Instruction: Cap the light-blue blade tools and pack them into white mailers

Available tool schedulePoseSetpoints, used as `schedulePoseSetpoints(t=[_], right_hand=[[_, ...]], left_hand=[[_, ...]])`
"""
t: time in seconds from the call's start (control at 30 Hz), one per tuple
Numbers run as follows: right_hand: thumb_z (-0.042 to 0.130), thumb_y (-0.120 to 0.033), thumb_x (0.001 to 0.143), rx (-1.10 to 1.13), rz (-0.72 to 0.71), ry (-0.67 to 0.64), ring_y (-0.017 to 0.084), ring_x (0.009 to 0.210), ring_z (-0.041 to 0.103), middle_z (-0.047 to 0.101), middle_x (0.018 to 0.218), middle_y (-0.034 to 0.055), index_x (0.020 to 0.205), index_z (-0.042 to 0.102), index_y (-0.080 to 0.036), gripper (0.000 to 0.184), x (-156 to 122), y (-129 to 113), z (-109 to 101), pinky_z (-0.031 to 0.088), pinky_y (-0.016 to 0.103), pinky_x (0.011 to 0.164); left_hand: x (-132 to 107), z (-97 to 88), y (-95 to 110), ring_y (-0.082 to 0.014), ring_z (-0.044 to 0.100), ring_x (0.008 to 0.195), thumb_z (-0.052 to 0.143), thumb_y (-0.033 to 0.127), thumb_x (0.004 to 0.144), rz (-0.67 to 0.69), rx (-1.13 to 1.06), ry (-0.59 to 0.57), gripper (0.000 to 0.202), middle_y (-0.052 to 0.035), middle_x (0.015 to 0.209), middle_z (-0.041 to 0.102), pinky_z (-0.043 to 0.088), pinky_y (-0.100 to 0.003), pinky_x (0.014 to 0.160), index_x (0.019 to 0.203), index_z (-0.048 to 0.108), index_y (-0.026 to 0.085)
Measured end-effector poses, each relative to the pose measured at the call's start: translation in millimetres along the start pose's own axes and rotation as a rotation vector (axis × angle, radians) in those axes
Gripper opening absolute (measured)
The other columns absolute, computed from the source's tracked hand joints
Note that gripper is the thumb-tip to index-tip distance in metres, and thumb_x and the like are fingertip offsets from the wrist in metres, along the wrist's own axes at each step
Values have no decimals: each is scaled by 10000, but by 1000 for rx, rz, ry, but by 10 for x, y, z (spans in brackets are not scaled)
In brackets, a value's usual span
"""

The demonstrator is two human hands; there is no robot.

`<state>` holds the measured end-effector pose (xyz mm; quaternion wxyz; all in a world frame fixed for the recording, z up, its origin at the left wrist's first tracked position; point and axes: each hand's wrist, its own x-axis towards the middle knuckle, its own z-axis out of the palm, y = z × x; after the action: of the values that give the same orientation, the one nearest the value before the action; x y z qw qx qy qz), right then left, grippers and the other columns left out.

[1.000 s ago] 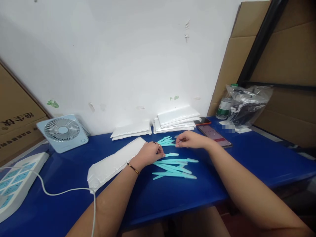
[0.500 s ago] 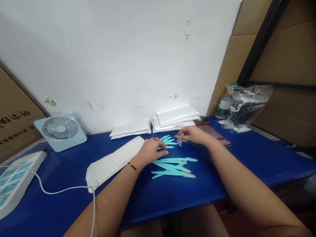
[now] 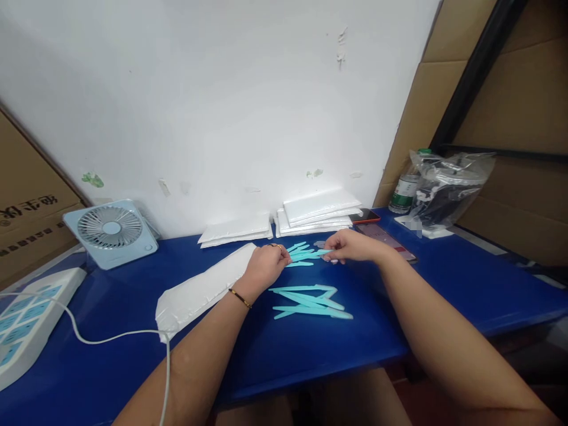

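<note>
My left hand (image 3: 268,260) pinches the handle end of a turquoise eyebrow razor over the back group of razors. At the razor's other end, the fingertips of my right hand (image 3: 348,245) close around the head; whether a clear cap is in them too, I cannot tell. Under and beside the held one lie several turquoise eyebrow razors (image 3: 300,264), partly overlapped by it. Small clear plastic pieces (image 3: 318,244) rest just left of my right hand. Closer to me, a second group of eyebrow razors (image 3: 310,299) lies crossed on the blue tabletop (image 3: 355,343).
A white padded packet (image 3: 204,287) lies beside my left forearm. More white packets (image 3: 319,207) are stacked along the wall. Phones (image 3: 386,239), a bottle (image 3: 403,192) and a clear bag (image 3: 452,189) stand right; a fan (image 3: 110,231), power strip (image 3: 35,325) and white cable (image 3: 115,340) are left.
My left hand has closed on an eyebrow razor, and the front group shows one fewer. My right hand has come from the clear pieces to the razor's head end.
</note>
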<state>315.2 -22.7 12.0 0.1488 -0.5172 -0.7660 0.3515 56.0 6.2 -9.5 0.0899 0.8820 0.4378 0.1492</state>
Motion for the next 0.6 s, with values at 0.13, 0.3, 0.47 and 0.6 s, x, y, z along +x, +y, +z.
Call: schedulePoseSetpoints(t=[0.13, 0.3, 0.47, 0.6], right_hand=[[604, -519, 720, -60, 57, 159, 123, 514, 543, 628, 581, 27, 697, 675, -148, 378, 52, 104, -15, 372, 230, 510], [687, -423, 655, -201, 85, 365, 153, 622, 571, 670, 713, 43, 935, 698, -145, 395, 91, 186, -55, 398, 241, 570], [612, -367, 734, -204, 12, 345, 160, 656, 573, 672, 742, 54, 909, 711, -145, 299, 52, 99, -51, 405, 249, 590], [626, -450, 728, -58, -77, 119, 161, 696, 579, 682, 765, 46, 898, 717, -159, 349, 15, -32, -1, 417, 243, 606]], left_hand=[[33, -59, -82, -191, 604, 821, 530, 314, 833, -43, 80, 46, 158, -18, 824, 680, 393, -302, 754, 801, 647, 212], [-24, -110, -15, -192, 581, 925, 605, 435, 777, 46, 5, 47, 246, -13, 964, 661, 391, -284, 776, 914, 647, 234], [-105, -60, 170, -171, 597, 826, 678, 435, 712, 278, -18, -218, 205, 21, 839, 680, 373, -269, 733, 787, 671, 245], [-102, 21, 197, -138, 582, 674, 623, 346, 768, 179, -33, -228, 139, 26, 722, 671, 360, -251, 637, 716, 642, 218]])
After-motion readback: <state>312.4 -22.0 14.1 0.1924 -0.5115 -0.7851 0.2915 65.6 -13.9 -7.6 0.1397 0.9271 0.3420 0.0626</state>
